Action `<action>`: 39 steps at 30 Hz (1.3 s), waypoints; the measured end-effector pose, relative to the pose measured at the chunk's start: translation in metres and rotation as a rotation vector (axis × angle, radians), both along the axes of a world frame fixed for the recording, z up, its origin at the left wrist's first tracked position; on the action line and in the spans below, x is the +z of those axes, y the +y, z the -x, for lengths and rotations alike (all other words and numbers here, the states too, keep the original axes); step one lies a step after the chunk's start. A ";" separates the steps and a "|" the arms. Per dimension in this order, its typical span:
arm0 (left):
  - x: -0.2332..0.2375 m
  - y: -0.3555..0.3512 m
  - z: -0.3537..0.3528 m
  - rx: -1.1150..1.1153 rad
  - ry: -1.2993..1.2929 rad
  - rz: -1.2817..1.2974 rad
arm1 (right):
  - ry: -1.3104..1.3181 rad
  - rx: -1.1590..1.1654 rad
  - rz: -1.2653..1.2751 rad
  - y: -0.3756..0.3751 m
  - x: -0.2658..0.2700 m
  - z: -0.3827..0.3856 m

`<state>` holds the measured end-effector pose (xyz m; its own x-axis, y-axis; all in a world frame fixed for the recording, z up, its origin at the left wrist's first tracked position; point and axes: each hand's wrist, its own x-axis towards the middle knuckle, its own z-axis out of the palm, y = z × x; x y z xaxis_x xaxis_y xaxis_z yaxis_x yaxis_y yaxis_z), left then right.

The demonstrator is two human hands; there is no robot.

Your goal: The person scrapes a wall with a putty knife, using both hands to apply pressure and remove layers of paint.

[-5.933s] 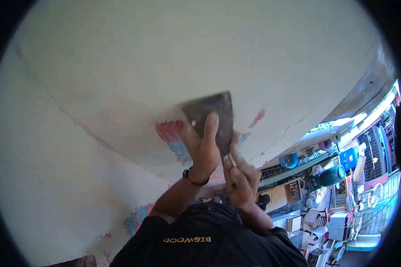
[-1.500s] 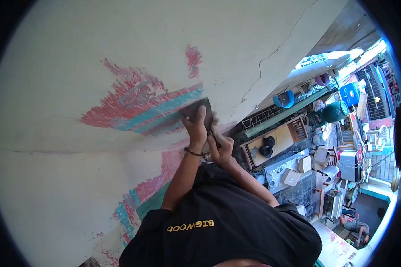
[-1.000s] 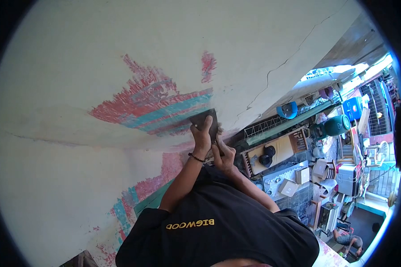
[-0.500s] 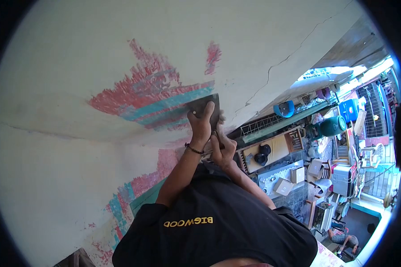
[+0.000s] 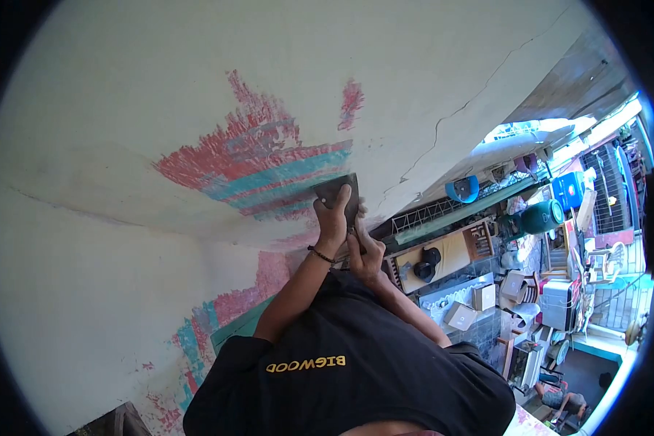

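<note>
A dark, flat-bladed putty knife (image 5: 330,190) lies against the wall surface, at the edge of a scraped patch (image 5: 261,171) with red and turquoise paint streaks. My left hand (image 5: 332,221) is closed on its blade, one digit laid along the blade face; a dark bracelet circles that wrist. Just below and to the right, my right hand (image 5: 368,256) grips the same tool low down, with its fingers bent. The handle is mostly hidden by my hands. Pale coating (image 5: 123,94) surrounds the streaks.
A long crack (image 5: 443,120) runs through the pale surface. Down to the right are a daybed (image 5: 443,258) with a dark cap (image 5: 427,263), cardboard boxes (image 5: 461,315), a green gas cylinder (image 5: 542,216) and chairs. Another person (image 5: 562,400) is low at the far right.
Both hands and the putty knife have moved a short way toward my body along the streaked patch. The view has shifted slightly. Both hands keep their hold.
</note>
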<state>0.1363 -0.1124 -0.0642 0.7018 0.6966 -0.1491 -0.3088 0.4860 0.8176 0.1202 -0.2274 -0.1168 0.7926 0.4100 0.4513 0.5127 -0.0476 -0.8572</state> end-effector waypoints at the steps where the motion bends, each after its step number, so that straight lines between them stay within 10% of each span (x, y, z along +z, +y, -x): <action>1: 0.003 0.000 -0.001 0.000 -0.015 -0.005 | -0.035 -0.009 -0.032 0.002 0.000 -0.002; 39: -0.017 -0.008 -0.001 -0.014 0.107 0.048 | 0.137 -0.044 0.031 -0.010 0.000 0.003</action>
<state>0.1374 -0.1199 -0.0813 0.6894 0.6774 -0.2566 -0.2140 0.5289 0.8213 0.1170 -0.2369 -0.1170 0.8633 0.3858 0.3254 0.3879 -0.0948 -0.9168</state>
